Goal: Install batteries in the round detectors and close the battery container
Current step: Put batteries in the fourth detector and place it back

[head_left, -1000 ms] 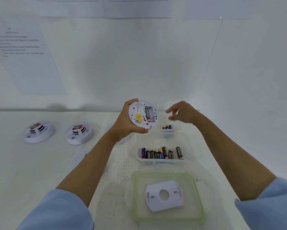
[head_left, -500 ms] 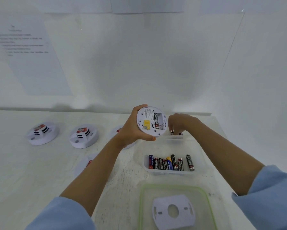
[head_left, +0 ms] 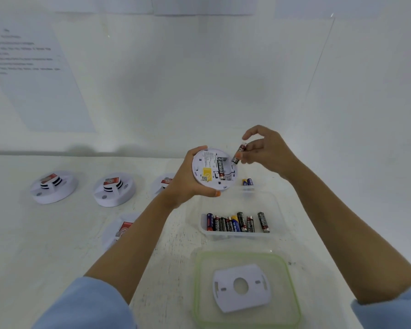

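White plastic fills the single head view: a round detector (head_left: 214, 169) is held up off the table (head_left: 33, 245), back side toward the camera, in the left hand (head_left: 187, 184). That hand cups its rim from the nine o'clock side, fingers curled over the top edge and thumb pressed under the lower edge at about six o'clock. One black battery (head_left: 221, 168) already sits upright in the open bay, with a yellow label beside it at its eight o'clock.

The right hand (head_left: 266, 150) hovers at the detector's two o'clock. Thumb and forefinger pinch a second battery (head_left: 239, 154), tilted, its lower end just at the detector's upper right rim; the other fingers are loosely spread above it. Whether that end touches the bay cannot be told.

Below the hands, at six o'clock from the detector, stands the clear battery container (head_left: 271, 203), open, with a row of batteries (head_left: 237, 223) along its near wall and two more at its far edge. Nearer the camera lies the green-rimmed lid (head_left: 292, 281), flat on the table, with a white mounting plate (head_left: 241, 287) resting on it.

At nine o'clock from the held detector, two more detectors (head_left: 53, 187) sit face up on the table, well apart from the container; two others are partly hidden behind the left forearm. A printed sheet (head_left: 33, 74) hangs on the wall at ten o'clock.
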The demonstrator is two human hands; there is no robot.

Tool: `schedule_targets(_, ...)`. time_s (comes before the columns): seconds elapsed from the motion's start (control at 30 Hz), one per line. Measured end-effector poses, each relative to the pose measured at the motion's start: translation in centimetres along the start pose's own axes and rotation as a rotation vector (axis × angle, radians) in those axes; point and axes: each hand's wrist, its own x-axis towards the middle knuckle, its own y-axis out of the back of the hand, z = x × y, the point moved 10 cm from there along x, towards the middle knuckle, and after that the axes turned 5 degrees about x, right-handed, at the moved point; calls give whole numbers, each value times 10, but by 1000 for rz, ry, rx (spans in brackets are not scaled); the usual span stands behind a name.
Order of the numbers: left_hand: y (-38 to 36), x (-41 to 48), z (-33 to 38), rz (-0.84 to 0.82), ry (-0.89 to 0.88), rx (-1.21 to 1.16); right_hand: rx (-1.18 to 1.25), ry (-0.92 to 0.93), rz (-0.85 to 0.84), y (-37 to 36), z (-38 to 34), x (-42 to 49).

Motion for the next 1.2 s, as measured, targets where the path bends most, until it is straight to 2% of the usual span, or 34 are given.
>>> schedule_targets(0.07,-4,-2,5,-10,-14,-7,-114,19,-14,-10,-4,-8)
schedule_targets(0.3,-9,-11,17,9,-58,-17,-808,228,73,-28,-23,-28)
schedule_targets(0.4,-7,-17,22,45,-76,-27,-963,254,35,-40,-25,-40)
schedule_targets(0.6,-10,-22,33,76,-116,-58,-871,298,42,-47,-32,-52)
schedule_targets(0.73,-12,-27,36,55,-111,-88,-815,255,19,-49,-27,-58)
schedule_targets(0.87,-12,-38,39,-6,-113,-82,-575,128,-52,-50,-12,-69)
schedule_targets(1.0,-18,-58,39,-86,-98,-46,-257,35,-22,-44,-9,-86)
schedule_targets(1.2,-27,-96,33,-122,-61,-7,-171,-21,-130,-54,-4,-126)
